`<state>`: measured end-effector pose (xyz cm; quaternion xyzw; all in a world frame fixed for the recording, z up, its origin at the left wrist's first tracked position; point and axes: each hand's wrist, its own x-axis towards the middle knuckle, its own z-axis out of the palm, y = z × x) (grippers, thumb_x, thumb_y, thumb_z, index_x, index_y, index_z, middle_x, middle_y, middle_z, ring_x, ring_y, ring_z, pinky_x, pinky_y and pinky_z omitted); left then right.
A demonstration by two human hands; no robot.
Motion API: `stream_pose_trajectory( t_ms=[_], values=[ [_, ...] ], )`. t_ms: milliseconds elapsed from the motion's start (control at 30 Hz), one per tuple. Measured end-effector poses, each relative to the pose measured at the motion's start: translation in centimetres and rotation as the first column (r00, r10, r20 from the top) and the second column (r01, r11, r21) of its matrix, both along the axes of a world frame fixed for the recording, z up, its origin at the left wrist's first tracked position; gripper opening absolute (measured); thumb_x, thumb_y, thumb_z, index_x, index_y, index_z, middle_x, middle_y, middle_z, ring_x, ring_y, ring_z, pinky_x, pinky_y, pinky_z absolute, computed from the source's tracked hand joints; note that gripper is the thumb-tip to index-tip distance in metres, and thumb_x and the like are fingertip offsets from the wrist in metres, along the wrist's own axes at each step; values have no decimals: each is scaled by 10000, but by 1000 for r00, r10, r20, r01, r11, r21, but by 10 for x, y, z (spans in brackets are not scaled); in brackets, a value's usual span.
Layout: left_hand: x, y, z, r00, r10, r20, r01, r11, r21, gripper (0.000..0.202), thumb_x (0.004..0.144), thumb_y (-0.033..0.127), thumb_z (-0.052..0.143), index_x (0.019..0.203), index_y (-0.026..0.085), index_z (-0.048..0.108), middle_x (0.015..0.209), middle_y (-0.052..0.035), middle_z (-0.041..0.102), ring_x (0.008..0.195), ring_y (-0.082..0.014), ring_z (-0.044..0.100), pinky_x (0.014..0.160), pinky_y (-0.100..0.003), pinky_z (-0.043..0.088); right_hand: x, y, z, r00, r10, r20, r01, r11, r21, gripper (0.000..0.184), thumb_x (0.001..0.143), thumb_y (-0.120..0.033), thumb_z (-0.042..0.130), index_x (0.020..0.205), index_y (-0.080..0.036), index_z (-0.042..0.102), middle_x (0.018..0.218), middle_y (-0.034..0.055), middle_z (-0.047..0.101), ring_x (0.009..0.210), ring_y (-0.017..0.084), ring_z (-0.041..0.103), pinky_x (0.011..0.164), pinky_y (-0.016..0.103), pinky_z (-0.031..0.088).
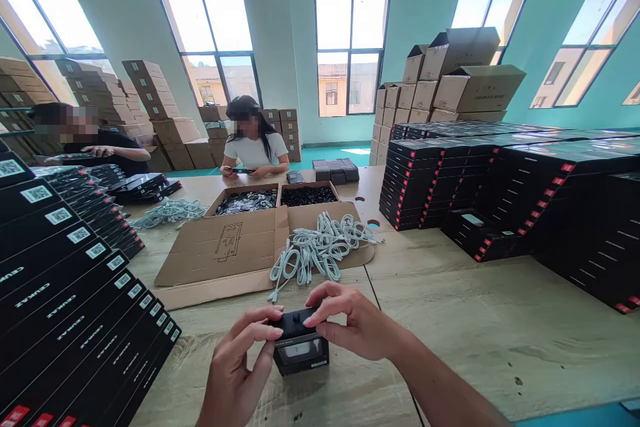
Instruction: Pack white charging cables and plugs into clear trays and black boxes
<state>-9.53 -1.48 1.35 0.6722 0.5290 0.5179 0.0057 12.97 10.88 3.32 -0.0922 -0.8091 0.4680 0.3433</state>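
Note:
A small black box stands on the table in front of me, with a clear window in its near side and something white behind it. A small dark knob-like piece shows on its top. My left hand is closed on the box's left side, fingertips at the top edge and thumb lower down. From the right, my right hand grips the top right edge between fingers and thumb. Just beyond the box lies a heap of coiled white cables on flattened cardboard.
Black boxes are stacked at left and right. An open carton holds small black and silvery pieces in two compartments. More white cables lie at left. Two people sit across the table, one handling a dark item.

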Motion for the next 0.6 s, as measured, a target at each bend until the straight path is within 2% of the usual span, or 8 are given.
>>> stream_pose_trajectory(
  t_ms=[100,200,233,300,333,400,500,600],
  values=[
    [2,-2,-12,1000,17,11,-17,1000,-11,219,920,142,556,924,291,715,1167,-36,730,1096,-202,717,919,-326,596,4,-3,-11,999,3,37,-5,998,55,258,924,-232,678,1149,-276,796,1236,112,691,1134,225,674,911,332,556],
    [21,-5,-29,979,204,-11,-204,979,-11,295,901,232,599,1180,302,662,1433,-93,570,1293,-290,600,1032,-476,546,-1,-6,-28,993,-118,-17,119,991,54,273,970,-295,631,1198,-273,782,1194,126,725,1095,237,690,882,340,572],
    [31,-6,-35,951,308,-39,-309,951,-24,484,864,279,653,1341,303,575,1534,-127,455,1373,-345,518,1066,-548,508,-5,-7,-32,981,-183,-60,184,983,-1,271,977,-331,626,1184,-266,789,1177,130,733,1058,239,699,857,341,582],
    [52,-11,-45,871,475,-129,-488,867,-100,1080,697,326,805,1596,276,210,1639,-210,211,1453,-463,354,1073,-655,455,-16,-11,-33,942,-305,-139,273,939,-211,296,960,-419,655,1162,-256,798,1137,124,754,970,237,716,795,337,604],
    [61,-15,-48,827,525,-203,-551,828,-106,1232,623,288,837,1618,276,111,1634,-227,185,1436,-504,342,1063,-681,442,-22,-14,-29,924,-346,-166,278,901,-333,319,935,-459,686,1152,-255,801,1088,112,771,923,234,721,765,332,612],
    [69,-25,-44,728,597,-336,-643,765,-33,1241,629,193,792,1625,302,60,1583,-234,231,1376,-527,386,1038,-701,435,-32,-23,-14,910,-359,-205,215,833,-509,364,879,-501,751,1144,-257,802,981,85,792,848,223,723,745,331,624],
    [54,-49,-3,660,641,-391,-643,752,147,1071,706,147,714,1614,357,187,1570,-190,245,1335,-472,449,1022,-631,484,-36,-37,17,923,-261,-283,61,825,-562,428,861,-522,767,1227,-301,763,1029,77,796,921,247,736,786,362,643],
    [20,-85,80,602,688,-406,-580,726,370,871,772,257,731,1552,398,369,1620,-93,276,1349,-380,485,1053,-537,506,-33,-42,30,935,-180,-306,14,879,-477,417,895,-540,716,1255,-332,747,1290,101,722,1123,296,703,867,398,642]
  ],
)
